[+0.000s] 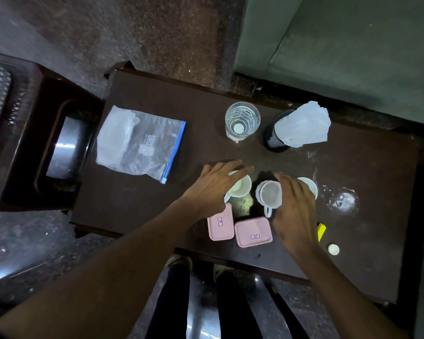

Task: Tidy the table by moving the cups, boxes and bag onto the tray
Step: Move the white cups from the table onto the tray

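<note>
Three white cups stand mid-table: a left cup (pixel 241 188), a middle cup (pixel 269 194) with its handle toward me, and a right cup (pixel 310 185). My left hand (pixel 213 188) hovers flat over the left cup, fingers spread. My right hand (pixel 295 209) reaches between the middle and right cups and partly hides the right one. Two pink lidded boxes (pixel 220 223) (pixel 253 231) lie near the front edge below the cups. A clear zip bag (pixel 138 143) with a blue seal lies at the table's left end. No tray is clearly identifiable.
On the dark wooden table (pixel 137 204) stand a glass of water (pixel 242 121) and a mesh holder with white tissues (pixel 296 128) at the back. A yellow item (pixel 321 231) and a small white cap (pixel 333 249) lie at the right front. A dark stool (pixel 49 143) stands to the left.
</note>
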